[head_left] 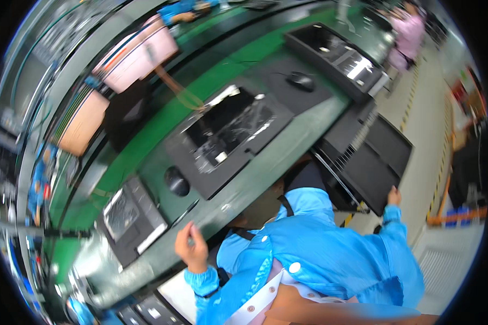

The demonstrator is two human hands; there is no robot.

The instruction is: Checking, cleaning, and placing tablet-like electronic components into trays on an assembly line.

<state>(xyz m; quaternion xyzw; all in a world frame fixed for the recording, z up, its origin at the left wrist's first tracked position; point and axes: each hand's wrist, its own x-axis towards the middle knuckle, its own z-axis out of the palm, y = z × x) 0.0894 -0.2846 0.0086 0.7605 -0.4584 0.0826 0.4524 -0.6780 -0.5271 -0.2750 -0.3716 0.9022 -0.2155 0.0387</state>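
My left hand (192,248) is raised in front of the green workbench's near edge, its fingers loosely curled and a little blurred, with nothing visible in it. My right hand (394,197) is out to the right, beside the near right edge of a black tray (382,149); whether it grips that edge is unclear. On the bench, a glossy black panel (230,127) partly covered by clear film lies on a dark mat (205,187). A dark pen (185,213) and a black computer mouse (177,181) lie nearest my left hand.
The green workbench (284,138) slants across the view. Another mouse (300,81) and a black bin (322,59) stand farther right. At left is a dark case with a film-covered part (122,215). Pink cartons (138,54) line the far side. A person in pink (406,35) is beyond.
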